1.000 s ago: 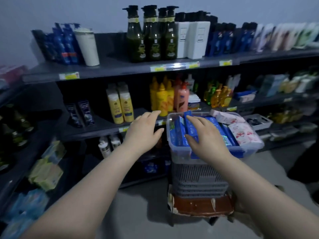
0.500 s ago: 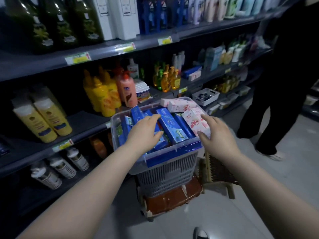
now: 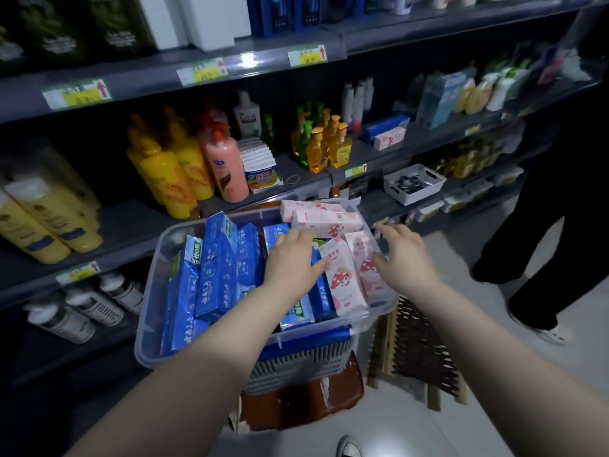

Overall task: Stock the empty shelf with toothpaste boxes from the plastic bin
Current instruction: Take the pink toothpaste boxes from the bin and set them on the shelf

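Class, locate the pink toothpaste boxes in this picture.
In the head view, the pink toothpaste boxes lie at the right end of the clear plastic bin, beside the blue toothpaste boxes.

I see the left hand (image 3: 293,258) lying flat, fingers straight, on the blue toothpaste boxes (image 3: 214,275) near the middle of the clear plastic bin (image 3: 150,328). The right hand (image 3: 405,258) hangs spread over the bin's right rim, its thumb just beside the pink boxes (image 3: 342,285). The bin sits on a grey basket (image 3: 296,367), which rests on a brown stool (image 3: 303,404). Behind it, a dark shelf (image 3: 131,225) carries yellow bottles (image 3: 168,179). On my right stands a person in dark trousers (image 3: 560,209).
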Tool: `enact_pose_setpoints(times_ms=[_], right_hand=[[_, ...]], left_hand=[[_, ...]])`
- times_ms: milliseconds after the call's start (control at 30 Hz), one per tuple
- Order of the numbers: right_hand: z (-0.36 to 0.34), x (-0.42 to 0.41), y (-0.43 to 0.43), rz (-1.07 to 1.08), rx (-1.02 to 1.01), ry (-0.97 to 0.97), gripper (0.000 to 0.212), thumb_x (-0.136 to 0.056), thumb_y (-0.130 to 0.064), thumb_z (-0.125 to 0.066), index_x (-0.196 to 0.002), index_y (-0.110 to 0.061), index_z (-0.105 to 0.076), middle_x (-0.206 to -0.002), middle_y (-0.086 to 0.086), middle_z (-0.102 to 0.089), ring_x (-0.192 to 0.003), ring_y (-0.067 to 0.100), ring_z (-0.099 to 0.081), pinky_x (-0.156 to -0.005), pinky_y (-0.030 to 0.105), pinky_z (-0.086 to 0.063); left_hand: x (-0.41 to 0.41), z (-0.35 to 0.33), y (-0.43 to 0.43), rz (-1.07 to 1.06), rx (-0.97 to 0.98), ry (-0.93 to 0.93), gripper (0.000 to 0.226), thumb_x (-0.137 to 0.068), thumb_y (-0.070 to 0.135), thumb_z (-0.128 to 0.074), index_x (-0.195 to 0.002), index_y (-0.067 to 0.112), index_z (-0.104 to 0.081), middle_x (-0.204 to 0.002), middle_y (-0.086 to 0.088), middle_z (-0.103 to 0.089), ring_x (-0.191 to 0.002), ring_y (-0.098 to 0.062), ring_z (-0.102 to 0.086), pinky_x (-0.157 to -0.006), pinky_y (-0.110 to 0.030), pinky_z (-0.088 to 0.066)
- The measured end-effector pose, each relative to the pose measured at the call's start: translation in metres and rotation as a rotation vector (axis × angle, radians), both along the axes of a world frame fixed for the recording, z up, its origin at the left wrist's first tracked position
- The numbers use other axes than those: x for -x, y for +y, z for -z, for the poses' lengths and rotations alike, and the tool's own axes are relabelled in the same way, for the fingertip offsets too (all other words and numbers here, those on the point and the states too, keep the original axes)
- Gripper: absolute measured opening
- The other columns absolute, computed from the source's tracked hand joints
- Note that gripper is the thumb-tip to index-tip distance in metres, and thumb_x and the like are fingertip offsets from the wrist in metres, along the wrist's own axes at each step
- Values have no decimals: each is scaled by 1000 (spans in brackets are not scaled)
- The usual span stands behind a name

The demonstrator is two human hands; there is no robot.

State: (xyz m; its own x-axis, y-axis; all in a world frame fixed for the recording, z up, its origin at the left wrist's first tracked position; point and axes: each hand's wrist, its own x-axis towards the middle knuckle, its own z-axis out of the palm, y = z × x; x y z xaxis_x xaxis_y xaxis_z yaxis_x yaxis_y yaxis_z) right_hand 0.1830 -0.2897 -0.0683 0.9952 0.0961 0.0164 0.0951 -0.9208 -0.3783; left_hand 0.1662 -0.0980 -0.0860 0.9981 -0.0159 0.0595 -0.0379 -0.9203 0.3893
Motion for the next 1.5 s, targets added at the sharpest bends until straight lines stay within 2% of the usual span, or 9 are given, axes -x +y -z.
enact_pose_setpoints(times_ms=[167,367,533,733,833,933,1100,1300,1500], right_hand=[[7,-43,2,-117,26,9,51,-90,-24,-55,-139,-17,-42,-134,9,-48,-123,32,-42,-98,41,-37],[24,-72,4,-203,-16,45,54,-88,-21,-57,-140,-21,-43,-132,9,-50,-121,32,-44,-99,42,-39],[16,-93,11,-330,-35,-5,63,-88,-31,-62,-144,-23,-36,-144,3,-43,-133,27,-34,-109,42,-28],[-9,-112,18,-520,-222,63,46,-87,-26,-66,-130,-23,-52,-114,-1,-53,-112,19,-43,-89,32,-35],[-13,-120,14,-486,-366,42,36,-85,-21,-68,-119,-21,-57,-105,-5,-52,-100,17,-50,-86,34,-43],[-11,-123,5,-334,-569,19,27,-86,-19,-67,-111,-25,-57,-106,-3,-59,-92,18,-56,-84,39,-49],[-1,-119,-14,-207,-671,77,27,-87,-20,-67,-113,-18,-59,-107,-1,-65,-88,11,-61,-70,21,-46],[5,-109,-26,-198,-655,101,22,-86,-21,-68,-106,-23,-59,-101,-1,-65,-85,12,-61,-65,22,-45],[3,-104,-29,-179,-669,116,22,-86,-23,-68,-104,-28,-57,-103,-3,-65,-90,13,-63,-73,31,-53]], left_hand=[[-41,5,3,-219,-5,-106,63,-88,30,-62,-142,16,-32,-138,-10,-39,-121,-30,-38,-100,-41,-36],[-68,9,11,-147,-7,32,52,-88,32,-63,-134,16,-45,-131,-10,-47,-118,-30,-41,-99,-41,-38],[-63,-15,30,-9,225,-2,37,-84,26,-69,-118,18,-56,-116,2,-60,-105,-15,-55,-87,-29,-46],[-68,-44,42,-8,624,-98,30,-84,21,-70,-97,42,-54,-100,7,-59,-82,-4,-57,-77,-22,-52],[-76,-43,41,-75,818,-126,17,-94,23,-57,-108,33,-57,-107,7,-61,-93,-5,-59,-80,-23,-50],[-92,-28,46,-202,625,-102,35,-99,33,-45,-129,18,-52,-122,4,-57,-110,-9,-53,-89,-23,-39],[-117,2,45,-125,-29,119,62,-86,35,-65,-139,13,-43,-136,-13,-47,-126,-31,-43,-105,-34,-32],[-122,11,37,-111,-298,204,54,-81,34,-69,-127,14,-50,-124,-15,-43,-118,-36,-39,-98,-41,-38],[-118,2,40,-51,-241,89,39,-88,20,-61,-125,10,-52,-122,-14,-50,-115,-32,-45,-98,-37,-39]])
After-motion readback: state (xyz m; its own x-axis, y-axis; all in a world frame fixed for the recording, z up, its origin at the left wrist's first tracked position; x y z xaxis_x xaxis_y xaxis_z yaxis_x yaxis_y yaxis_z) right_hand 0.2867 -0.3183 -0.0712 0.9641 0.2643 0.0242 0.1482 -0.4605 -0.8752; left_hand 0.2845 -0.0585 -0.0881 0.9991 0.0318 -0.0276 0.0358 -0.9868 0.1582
